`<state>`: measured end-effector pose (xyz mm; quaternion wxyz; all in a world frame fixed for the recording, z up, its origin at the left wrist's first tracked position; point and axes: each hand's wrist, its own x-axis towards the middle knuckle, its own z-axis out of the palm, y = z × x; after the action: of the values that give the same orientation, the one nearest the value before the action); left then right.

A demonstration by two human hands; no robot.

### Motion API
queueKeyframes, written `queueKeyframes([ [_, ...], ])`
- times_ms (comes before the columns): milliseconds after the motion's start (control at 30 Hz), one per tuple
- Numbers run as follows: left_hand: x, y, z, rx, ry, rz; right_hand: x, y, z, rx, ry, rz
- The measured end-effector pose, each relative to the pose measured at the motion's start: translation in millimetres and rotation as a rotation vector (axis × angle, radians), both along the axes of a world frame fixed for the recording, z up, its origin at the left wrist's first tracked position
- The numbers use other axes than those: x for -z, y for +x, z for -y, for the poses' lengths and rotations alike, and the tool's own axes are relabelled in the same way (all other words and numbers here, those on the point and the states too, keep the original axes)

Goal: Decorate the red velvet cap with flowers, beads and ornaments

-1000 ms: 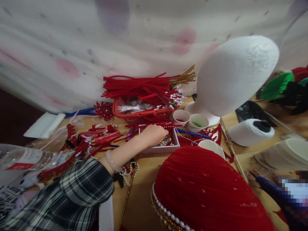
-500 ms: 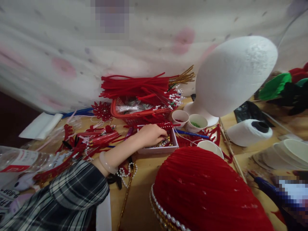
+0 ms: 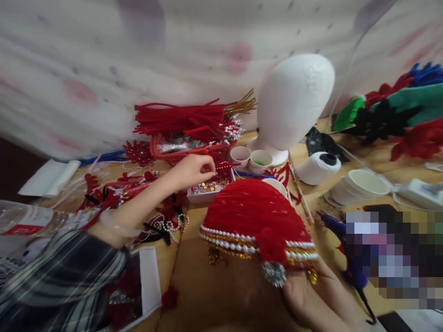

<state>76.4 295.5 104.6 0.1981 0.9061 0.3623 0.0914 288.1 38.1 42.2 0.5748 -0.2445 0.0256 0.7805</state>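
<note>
My left hand (image 3: 197, 169) hovers just above a small white box (image 3: 200, 197) of gold and coloured beads. Its thumb and fingertips are pinched together; a tiny shiny spot shows there, too small to name. My right hand (image 3: 308, 290) grips the underside of a red ribbed cap (image 3: 256, 207), tilting its front edge up. Pearl strings (image 3: 228, 244) and gold trim run around the cap's rim. A red flower (image 3: 272, 244) sits on the rim, and a silvery tinsel ball (image 3: 273, 273) hangs below it by my right thumb.
A white foam head (image 3: 294, 101) stands behind paper cups (image 3: 261, 161). Left of it is a red basket (image 3: 162, 157) under red fuzzy stems (image 3: 180, 119). A thread cone (image 3: 318, 168), stacked cups (image 3: 356, 189) and a blue glue gun (image 3: 349, 249) lie right; a plastic bottle (image 3: 31, 219) lies left.
My left hand has lifted out of the bead box, fingers pinched. The cap has tipped up, so its pearl rim and flower now show, and my right hand has come into view beneath it.
</note>
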Motion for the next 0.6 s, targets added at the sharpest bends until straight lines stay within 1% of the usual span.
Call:
queueKeyframes([
  [67, -31.4, -15, 21, -0.110, 0.002, 0.103, -4.0, -2, -2, 0.048, -0.002, -0.138],
  [100, -47.3, -22, 37, -0.223, -0.065, 0.252, -6.1, -4, -3, 0.070, -0.013, -0.205],
  [133, -61.7, -28, 56, -0.303, -0.138, 0.384, -7.9, -5, -4, 0.090, -0.028, -0.252],
  [167, -73.4, -32, 78, -0.387, -0.188, 0.488, -9.1, -6, -5, 0.103, -0.045, -0.275],
  [200, -81.4, -35, 102, -0.461, -0.216, 0.561, -9.7, -6, -5, 0.114, -0.066, -0.287],
  [233, -85.1, -37, 127, -0.501, -0.241, 0.636, -9.7, -7, -5, 0.125, -0.087, -0.293],
  [267, -84.3, -36, 151, -0.525, -0.299, 0.716, -9.3, -7, -5, 0.136, -0.099, -0.298],
  [300, -79.6, -35, 174, -0.528, -0.370, 0.795, -8.6, -7, -4, 0.144, -0.111, -0.303],
  [333, -71.9, -31, 193, -0.544, -0.444, 0.843, -7.9, -7, -4, 0.151, -0.122, -0.306],
  [367, -62.6, -27, 210, -0.517, -0.498, 0.892, -7.4, -7, -4, 0.156, -0.135, -0.309],
  [400, -52.9, -22, 223, -0.525, -0.540, 0.924, -7.3, -7, -4, 0.162, -0.153, -0.310],
  [433, -44.1, -16, 231, -0.537, -0.545, 0.961, -7.6, -7, -5, 0.168, -0.172, -0.310],
  [500, -32.2, -5, 240, -0.567, -0.522, 0.991, -9.4, -8, -5, 0.185, -0.208, -0.303],
  [533, -29.5, 0, 241, -0.581, -0.494, 0.993, -10.6, -9, -5, 0.190, -0.221, -0.296],
  [600, -28.8, 7, 239, -0.582, -0.411, 0.957, -12.7, -9, -5, 0.192, -0.231, -0.278],
])
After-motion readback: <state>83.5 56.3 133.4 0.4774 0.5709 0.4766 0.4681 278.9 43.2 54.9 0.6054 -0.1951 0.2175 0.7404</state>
